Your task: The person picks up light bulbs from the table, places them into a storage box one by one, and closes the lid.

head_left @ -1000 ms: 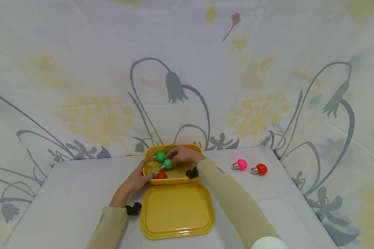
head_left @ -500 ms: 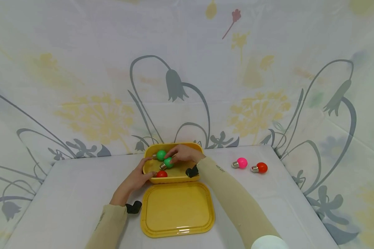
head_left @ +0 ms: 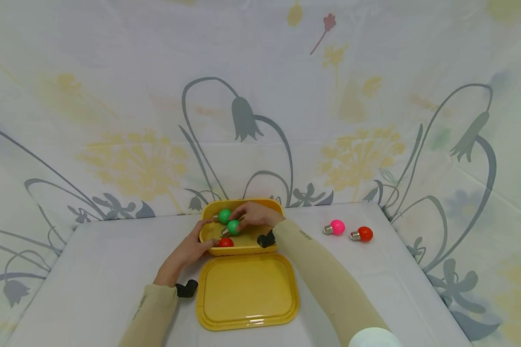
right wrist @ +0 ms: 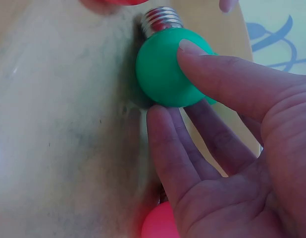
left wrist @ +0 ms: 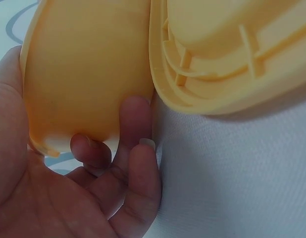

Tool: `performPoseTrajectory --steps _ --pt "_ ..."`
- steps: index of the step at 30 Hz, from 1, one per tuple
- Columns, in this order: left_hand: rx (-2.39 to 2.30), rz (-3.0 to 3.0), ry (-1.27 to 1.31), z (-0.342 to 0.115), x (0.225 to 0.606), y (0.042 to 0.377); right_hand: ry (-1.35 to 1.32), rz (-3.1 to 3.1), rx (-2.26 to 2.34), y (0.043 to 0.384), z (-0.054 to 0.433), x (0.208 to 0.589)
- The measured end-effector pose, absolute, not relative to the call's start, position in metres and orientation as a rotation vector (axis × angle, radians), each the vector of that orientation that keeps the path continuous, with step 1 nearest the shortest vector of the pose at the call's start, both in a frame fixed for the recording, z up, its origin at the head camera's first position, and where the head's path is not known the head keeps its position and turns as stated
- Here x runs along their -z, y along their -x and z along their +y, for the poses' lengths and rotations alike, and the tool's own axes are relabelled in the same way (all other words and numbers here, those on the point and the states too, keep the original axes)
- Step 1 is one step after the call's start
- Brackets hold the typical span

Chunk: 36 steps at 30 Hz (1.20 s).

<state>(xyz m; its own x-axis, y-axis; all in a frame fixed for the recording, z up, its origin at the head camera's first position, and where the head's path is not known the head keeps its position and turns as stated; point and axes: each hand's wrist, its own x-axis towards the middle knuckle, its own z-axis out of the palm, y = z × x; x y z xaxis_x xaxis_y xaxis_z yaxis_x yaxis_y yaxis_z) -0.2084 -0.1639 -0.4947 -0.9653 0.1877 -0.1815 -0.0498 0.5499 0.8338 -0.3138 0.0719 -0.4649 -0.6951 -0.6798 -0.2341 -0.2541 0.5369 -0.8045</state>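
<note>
1) Yellow lid lies before the yellow box
2) Left hand grips the box's left end
3) Red bulb inside, by the near wall
4) Right hand pinches a green bulb inside
5) Second green bulb just beyond

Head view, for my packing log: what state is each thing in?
Yellow box: open, gripped by left hand
Yellow lid: off, lying flat
Nearer green bulb: pinched by right hand, in box
Farther green bulb: lying in box
Boxed red bulb: partly hidden
Pink bulb: on its side
Outer red bulb: on its side
</note>
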Motion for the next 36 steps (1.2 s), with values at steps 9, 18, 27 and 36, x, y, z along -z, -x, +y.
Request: performPoseTrajectory --steps 9,18,27,36 --pt "-1.354 2.561 -0.118 -0.164 0.493 0.209 0.747 2.226 1.08 0.314 0.072 0.466" --pt "-1.355 2.565 -0.118 -0.164 0.495 0.209 0.703 2.202 1.132 0.311 0.072 0.464" --pt "-1.364 2.55 -0.101 -0.164 0.495 0.209 0.707 2.247 1.073 0.308 0.077 0.454" --pt "-1.367 2.555 -0.098 -0.164 0.494 0.209 0.701 2.277 1.116 0.311 0.081 0.454"
